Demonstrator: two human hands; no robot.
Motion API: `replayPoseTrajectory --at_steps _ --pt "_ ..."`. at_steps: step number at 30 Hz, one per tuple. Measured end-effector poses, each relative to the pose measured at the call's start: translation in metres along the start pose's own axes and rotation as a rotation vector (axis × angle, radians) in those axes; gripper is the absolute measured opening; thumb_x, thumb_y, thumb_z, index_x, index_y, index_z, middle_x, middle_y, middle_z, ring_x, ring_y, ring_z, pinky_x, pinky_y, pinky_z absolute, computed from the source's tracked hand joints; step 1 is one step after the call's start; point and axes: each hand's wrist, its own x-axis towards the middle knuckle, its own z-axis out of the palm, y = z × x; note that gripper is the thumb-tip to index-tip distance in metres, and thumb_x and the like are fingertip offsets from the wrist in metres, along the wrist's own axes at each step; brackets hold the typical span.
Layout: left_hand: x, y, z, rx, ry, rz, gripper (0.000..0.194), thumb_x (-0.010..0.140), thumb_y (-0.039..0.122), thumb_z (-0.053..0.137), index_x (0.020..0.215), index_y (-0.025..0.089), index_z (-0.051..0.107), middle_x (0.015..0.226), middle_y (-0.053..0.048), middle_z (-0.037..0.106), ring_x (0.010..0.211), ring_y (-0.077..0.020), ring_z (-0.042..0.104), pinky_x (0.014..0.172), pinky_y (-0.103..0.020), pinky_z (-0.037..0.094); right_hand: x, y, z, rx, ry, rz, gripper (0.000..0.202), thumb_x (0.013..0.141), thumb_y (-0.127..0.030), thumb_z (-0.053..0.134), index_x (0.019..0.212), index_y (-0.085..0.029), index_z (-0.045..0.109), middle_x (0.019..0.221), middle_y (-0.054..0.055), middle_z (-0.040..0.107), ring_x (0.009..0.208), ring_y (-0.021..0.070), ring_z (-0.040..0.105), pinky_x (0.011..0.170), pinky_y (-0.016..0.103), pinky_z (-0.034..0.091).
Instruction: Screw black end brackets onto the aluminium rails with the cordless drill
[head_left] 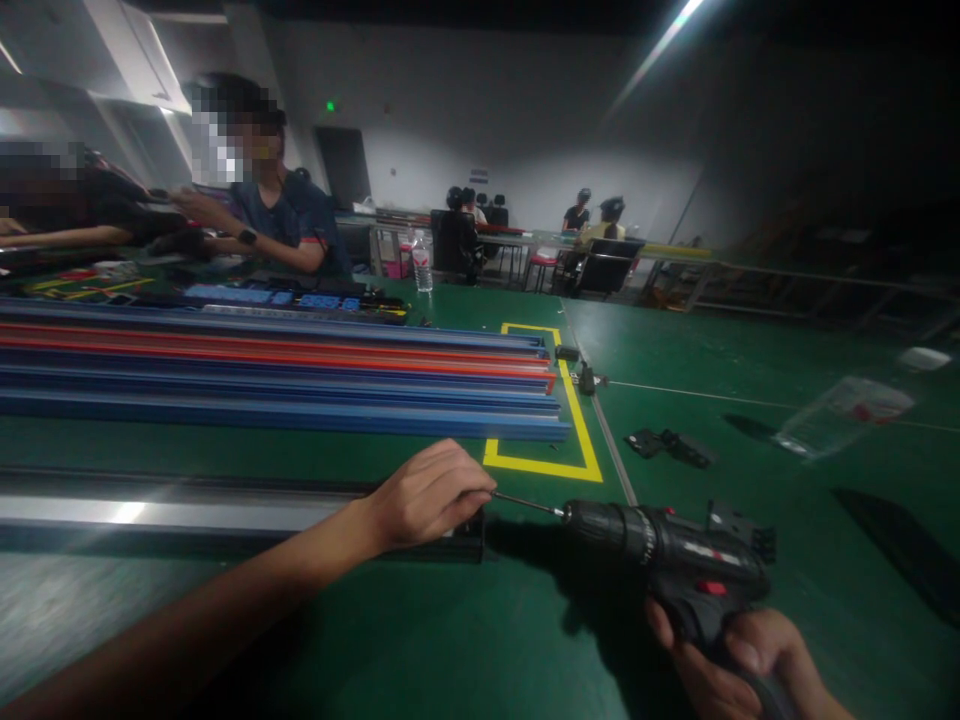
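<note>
My right hand (735, 655) is wrapped round the grip of a black power drill (690, 560), which points left. A long thin bit (525, 503) extends from its chuck. The fingers of my left hand (435, 493) are pinched together at the bit's far end, above the right end of a long black and silver profile (225, 512); whether they hold the bit tip or a small part is hidden. Beyond my left hand, several blue profiles (300, 408) and red ones (375, 355) lie side by side, their ends within a yellow tape outline (540, 468).
Small black parts (671, 446) and a clear bottle (844, 412) lie on the green table (697, 350) at right, near a dark flat object (892, 550). Another bottle (422, 262) stands at the far edge. A person (281, 220) works across the table; others sit farther back.
</note>
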Motion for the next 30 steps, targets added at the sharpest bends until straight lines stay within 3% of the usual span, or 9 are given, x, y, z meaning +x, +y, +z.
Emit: replayPoseTrajectory --at_steps 5,9,11,15,17,22,30 --pt "0.002 0.000 0.000 0.007 0.008 -0.022 0.023 0.096 0.017 0.057 0.119 0.016 0.057 0.097 -0.008 0.071 0.089 -0.0183 0.066 0.079 -0.036 0.053 -0.004 -0.002 0.008 0.020 -0.007 -0.021 0.036 0.071 -0.030 0.052 0.104 -0.015 0.055 0.053 -0.008 0.052 0.023 0.0049 0.034 0.036 0.018 0.043" --pt "0.002 0.002 -0.004 0.049 -0.016 -0.087 0.051 0.102 0.043 0.044 0.143 0.012 0.044 0.132 -0.019 0.061 0.123 -0.0281 0.058 0.098 -0.049 0.048 -0.010 -0.003 0.008 -0.016 0.035 0.012 0.034 0.071 -0.031 0.054 0.102 -0.016 0.054 0.051 -0.009 0.051 0.022 0.0059 0.035 0.033 0.018 0.041" --pt "0.002 0.003 -0.006 0.022 -0.048 -0.151 0.058 0.103 0.049 0.035 0.147 0.011 0.039 0.141 -0.020 0.055 0.131 -0.0294 0.052 0.104 -0.051 0.044 -0.014 -0.006 0.005 -0.041 0.042 0.015 0.035 0.071 -0.032 0.056 0.102 -0.016 0.055 0.051 -0.009 0.052 0.022 0.0063 0.036 0.033 0.018 0.043" --pt "0.001 0.001 -0.004 0.024 -0.058 -0.292 0.034 0.104 0.026 0.038 0.134 0.016 0.051 0.130 -0.013 0.061 0.125 -0.0237 0.055 0.105 -0.046 0.044 -0.022 -0.018 -0.005 -0.082 0.058 0.015 0.035 0.071 -0.034 0.062 0.101 -0.017 0.056 0.051 -0.010 0.051 0.022 0.0065 0.036 0.036 0.021 0.049" --pt "0.002 -0.001 -0.003 0.012 -0.146 -0.331 0.029 0.102 0.015 0.039 0.126 0.018 0.054 0.125 -0.010 0.063 0.122 -0.0211 0.056 0.105 -0.044 0.044 -0.027 -0.026 -0.008 -0.110 0.025 0.035 0.038 0.072 -0.032 0.063 0.105 -0.016 0.058 0.053 -0.009 0.052 0.024 0.0073 0.038 0.041 0.024 0.053" --pt "0.006 -0.002 -0.005 -0.187 -0.419 -0.375 0.040 0.097 0.004 0.037 0.132 0.019 0.051 0.138 -0.010 0.055 0.133 -0.0187 0.048 0.113 -0.040 0.042 -0.037 -0.040 -0.008 -0.161 0.065 0.044 0.042 0.076 -0.024 0.057 0.113 -0.008 0.065 0.060 -0.004 0.055 0.031 0.0063 0.045 0.057 0.029 0.061" --pt "0.008 -0.002 -0.005 -0.259 -0.520 -0.295 0.043 0.087 0.000 0.042 0.121 0.019 0.061 0.121 -0.007 0.066 0.117 -0.0207 0.057 0.104 -0.042 0.047 -0.038 -0.035 -0.015 -0.197 0.085 0.099 0.046 0.072 -0.018 0.056 0.115 -0.008 0.069 0.058 -0.002 0.055 0.038 0.0120 0.057 0.056 0.032 0.061"
